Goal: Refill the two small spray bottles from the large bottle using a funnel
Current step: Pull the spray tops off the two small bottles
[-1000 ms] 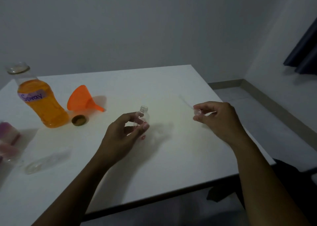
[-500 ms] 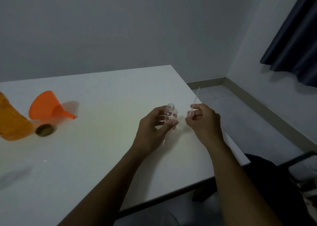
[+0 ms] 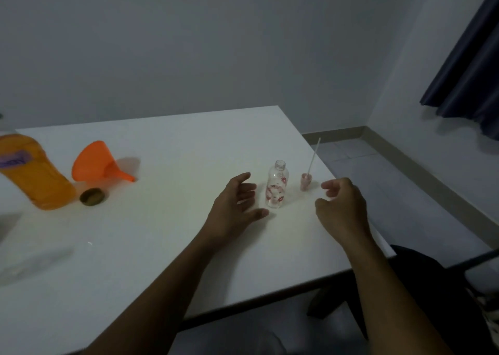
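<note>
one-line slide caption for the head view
Left hand and right hand flank the uncapped spray bottle and its spray head; funnel and large bottle sit nearby.

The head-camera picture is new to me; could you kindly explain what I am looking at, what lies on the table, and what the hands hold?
No machine here: a person wears a head camera looking down at their own bare hands. On the white table stand a small clear flower-printed bottle, uncapped, and beside it a pink spray cap with its white tube pointing up. Further left are an orange plastic funnel on its side, a round brown cap and a large bottle of orange liquid. The left hand and right hand are open either side of the small bottle, holding nothing.
</note>
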